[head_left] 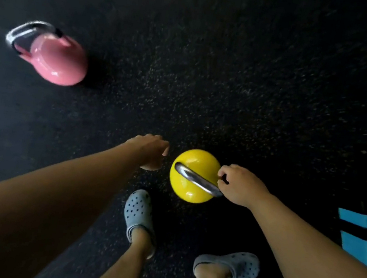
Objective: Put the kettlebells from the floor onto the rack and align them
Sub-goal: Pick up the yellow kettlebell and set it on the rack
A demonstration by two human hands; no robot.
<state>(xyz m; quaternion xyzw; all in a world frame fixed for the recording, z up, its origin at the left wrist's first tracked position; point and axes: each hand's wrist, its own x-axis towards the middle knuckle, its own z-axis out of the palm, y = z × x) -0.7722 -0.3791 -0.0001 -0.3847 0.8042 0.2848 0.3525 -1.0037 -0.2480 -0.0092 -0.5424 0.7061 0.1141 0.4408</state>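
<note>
Standing upright on the black speckled rubber floor [211,76], the yellow kettlebell [192,176] shows its steel handle [197,180] running diagonally across its top. The right hand [240,186] meets the handle's right end, fingers curled; whether they have closed fully round the bar cannot be told. The left hand [149,151] hangs just beside the bell's left side, fingers loosely spread and holding nothing. Below, two feet in grey perforated clogs [139,212] stand near the bell. Well apart, at upper left, a pink kettlebell [57,61] sits on the floor, appearing to lean left. A blue-striped object [362,239] lies at the right edge.
</note>
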